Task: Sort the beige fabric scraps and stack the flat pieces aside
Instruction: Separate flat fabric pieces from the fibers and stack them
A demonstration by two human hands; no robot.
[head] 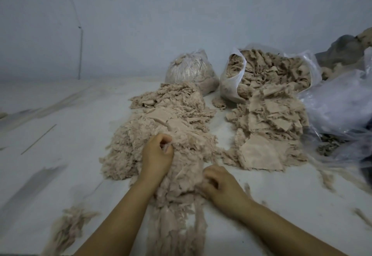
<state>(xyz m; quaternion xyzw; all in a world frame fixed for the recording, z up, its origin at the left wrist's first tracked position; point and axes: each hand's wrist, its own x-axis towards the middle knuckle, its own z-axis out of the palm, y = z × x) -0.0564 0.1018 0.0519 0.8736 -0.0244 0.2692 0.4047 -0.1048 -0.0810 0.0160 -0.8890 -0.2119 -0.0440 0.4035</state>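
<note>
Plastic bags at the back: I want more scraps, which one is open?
The right-hand bag, mouth gaping with scraps spilling out; the left bag is closed at its top.

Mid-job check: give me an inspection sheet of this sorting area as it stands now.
Surface: pale floor sheet, lint-strewn.
Job's things: loose scrap heap centre; flat pieces stack to its right, apart.
Clutter: tied bag and open bag of scraps behind; crumpled plastic far right; small tuft near left.
Grippers: left hand pinches scraps in the heap; right hand curled into its near edge.
Cables: thin wire on wall.
Surroundings: bare pale wall.
</note>
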